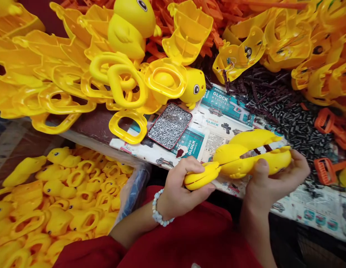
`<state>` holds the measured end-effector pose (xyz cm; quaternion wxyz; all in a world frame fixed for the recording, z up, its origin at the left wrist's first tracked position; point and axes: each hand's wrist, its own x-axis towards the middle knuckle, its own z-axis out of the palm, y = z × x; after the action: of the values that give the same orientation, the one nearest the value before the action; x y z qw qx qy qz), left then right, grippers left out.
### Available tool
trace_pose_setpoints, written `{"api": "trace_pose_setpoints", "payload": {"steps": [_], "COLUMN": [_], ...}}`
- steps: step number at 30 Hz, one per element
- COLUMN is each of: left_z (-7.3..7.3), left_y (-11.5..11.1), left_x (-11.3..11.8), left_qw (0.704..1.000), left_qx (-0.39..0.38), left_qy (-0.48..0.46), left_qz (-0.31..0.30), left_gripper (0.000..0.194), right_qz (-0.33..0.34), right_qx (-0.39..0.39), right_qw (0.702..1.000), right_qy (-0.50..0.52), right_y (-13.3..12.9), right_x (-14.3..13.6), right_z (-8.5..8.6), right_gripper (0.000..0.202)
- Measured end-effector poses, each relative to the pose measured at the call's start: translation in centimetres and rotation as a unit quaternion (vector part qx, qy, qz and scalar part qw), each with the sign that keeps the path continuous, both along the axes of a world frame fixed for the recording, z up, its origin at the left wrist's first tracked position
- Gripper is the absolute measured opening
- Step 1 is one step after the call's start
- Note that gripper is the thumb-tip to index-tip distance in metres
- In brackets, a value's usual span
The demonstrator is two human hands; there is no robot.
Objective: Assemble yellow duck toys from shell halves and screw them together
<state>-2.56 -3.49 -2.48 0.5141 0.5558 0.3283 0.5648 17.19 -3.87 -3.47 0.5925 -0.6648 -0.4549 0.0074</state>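
Note:
A yellow plastic duck toy [240,154] is held between both hands above the front edge of the table. Its two shell halves touch near the handle and gape apart at the head end, where dark parts show inside. My left hand [184,188], with a beaded bracelet at the wrist, is closed around the handle end. My right hand [273,182] grips the lower half near the head, thumb on the near side and fingers behind. A shallow tray of small silver screws [170,125] lies just beyond my left hand.
Yellow shell halves [63,63] pile up at the back left, with more wired halves [240,56] at the back right. Small black parts [290,111] and orange pieces [329,126] lie to the right. A lined bin [137,186] of yellow duck parts stands below left.

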Motion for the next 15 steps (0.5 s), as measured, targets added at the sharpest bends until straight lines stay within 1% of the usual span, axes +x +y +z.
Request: {"api": "trace_pose_setpoints", "payload": {"steps": [3, 4, 6, 7, 8, 9, 10, 11, 12, 13, 15], "left_z": [-0.7, -0.8, -1.0, -1.0, -1.0, -1.0, -1.0, -1.0, -1.1, -1.2, -1.3], "left_y": [-0.1, -0.2, -0.5, -0.6, -0.8, -0.9, -0.9, -1.0, -0.9, -0.8, -0.4], "left_x": [0.2, 0.3, 0.7, 1.0, 1.3, 1.6, 1.8, 2.0, 2.0, 1.9, 1.3], "left_qw": [1.0, 1.0, 0.996, 0.988, 0.976, 0.962, 0.949, 0.942, 0.94, 0.944, 0.958], "left_qx": [0.013, 0.007, -0.041, -0.079, -0.119, -0.155, -0.182, -0.2, -0.212, -0.218, -0.236], "left_qy": [-0.004, -0.017, -0.072, -0.113, -0.156, -0.195, -0.223, -0.238, -0.238, -0.226, -0.153], "left_qz": [0.011, 0.014, 0.044, 0.069, 0.093, 0.114, 0.129, 0.131, 0.119, 0.098, 0.047], "left_gripper": [0.023, 0.023, 0.019, 0.017, 0.019, 0.024, 0.029, 0.034, 0.037, 0.038, 0.036], "right_qz": [0.022, 0.025, 0.015, 0.012, 0.023, 0.058, 0.112, 0.169, 0.212, 0.236, 0.255], "right_qx": [-0.038, -0.033, 0.029, 0.064, 0.076, 0.056, 0.008, -0.048, -0.092, -0.116, -0.114], "right_qw": [0.999, 0.999, 0.999, 0.996, 0.995, 0.995, 0.991, 0.982, 0.971, 0.962, 0.957], "right_qy": [-0.006, -0.015, -0.044, -0.053, -0.061, -0.065, -0.067, -0.067, -0.067, -0.071, -0.078], "right_y": [0.4, 0.5, 0.1, -0.4, -0.9, -1.5, -2.1, -2.6, -2.9, -3.1, -2.9], "right_x": [-0.1, -0.2, -0.9, -1.5, -2.3, -3.1, -3.8, -4.5, -4.9, -5.0, -4.5], "right_z": [0.2, 0.4, 0.8, 1.1, 1.2, 1.4, 1.4, 1.4, 1.3, 1.2, 1.3], "right_gripper": [0.062, 0.061, 0.052, 0.045, 0.039, 0.034, 0.03, 0.028, 0.025, 0.022, 0.017]}}
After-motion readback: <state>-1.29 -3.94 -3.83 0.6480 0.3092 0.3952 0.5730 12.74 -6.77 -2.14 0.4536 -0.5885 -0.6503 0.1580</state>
